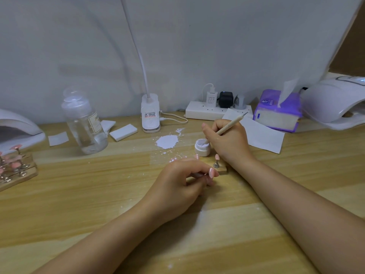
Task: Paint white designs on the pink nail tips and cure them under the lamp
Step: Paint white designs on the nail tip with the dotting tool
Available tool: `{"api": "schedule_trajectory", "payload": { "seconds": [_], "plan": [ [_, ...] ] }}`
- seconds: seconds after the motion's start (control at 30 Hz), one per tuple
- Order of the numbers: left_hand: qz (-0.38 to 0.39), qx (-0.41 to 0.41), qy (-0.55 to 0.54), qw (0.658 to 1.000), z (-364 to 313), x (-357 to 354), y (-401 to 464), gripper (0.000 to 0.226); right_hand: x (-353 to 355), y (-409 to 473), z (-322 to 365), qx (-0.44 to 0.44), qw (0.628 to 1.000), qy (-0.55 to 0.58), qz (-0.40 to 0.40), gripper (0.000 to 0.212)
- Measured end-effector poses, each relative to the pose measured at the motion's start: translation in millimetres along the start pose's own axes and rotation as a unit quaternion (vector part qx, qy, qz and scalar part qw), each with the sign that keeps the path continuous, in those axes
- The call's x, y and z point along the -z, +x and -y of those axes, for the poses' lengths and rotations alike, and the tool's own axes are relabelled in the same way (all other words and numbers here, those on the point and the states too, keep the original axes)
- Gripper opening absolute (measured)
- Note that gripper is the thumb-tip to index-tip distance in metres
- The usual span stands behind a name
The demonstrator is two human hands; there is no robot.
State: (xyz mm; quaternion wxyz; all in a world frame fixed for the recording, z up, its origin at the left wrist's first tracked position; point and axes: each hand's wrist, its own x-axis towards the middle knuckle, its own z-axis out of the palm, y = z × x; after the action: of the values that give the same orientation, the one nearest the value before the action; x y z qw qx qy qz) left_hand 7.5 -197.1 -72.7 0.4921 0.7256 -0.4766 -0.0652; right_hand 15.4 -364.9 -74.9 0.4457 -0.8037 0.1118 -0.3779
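Note:
My right hand (227,141) grips a thin beige brush (231,126) like a pen, its tip dipped into a small open white gel jar (200,150). In front of the jar a wooden block (222,170) carries pink nail tips; one tip (216,157) stands on a metal stem, others (174,159) peek out behind my left hand. My left hand (183,182) lies on the table with fingers curled over the block's near end; what it holds is hidden.
A white paint splatter (166,141) lies behind the jar. A second rack of pink tips (13,169) sits far left by a white curing lamp (17,127). A clear bottle (85,123), desk lamp base (150,115), power strip (207,111), tissue pack (276,113), paper sheet (264,137) and another curing lamp (335,101) line the back.

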Motion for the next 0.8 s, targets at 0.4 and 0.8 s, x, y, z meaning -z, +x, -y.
{"api": "schedule_trajectory", "payload": {
  "seconds": [0.4,0.8],
  "plan": [
    [-0.016,0.005,-0.001,1.000,0.3,-0.8,0.5,0.020,1.5,-0.7,5.6,-0.016,1.000,-0.007,-0.023,0.044],
    [-0.025,-0.007,-0.012,1.000,-2.3,1.7,0.6,0.018,20.1,3.6,33.5,-0.076,0.970,0.192,-0.128,0.031]
  ]
}}
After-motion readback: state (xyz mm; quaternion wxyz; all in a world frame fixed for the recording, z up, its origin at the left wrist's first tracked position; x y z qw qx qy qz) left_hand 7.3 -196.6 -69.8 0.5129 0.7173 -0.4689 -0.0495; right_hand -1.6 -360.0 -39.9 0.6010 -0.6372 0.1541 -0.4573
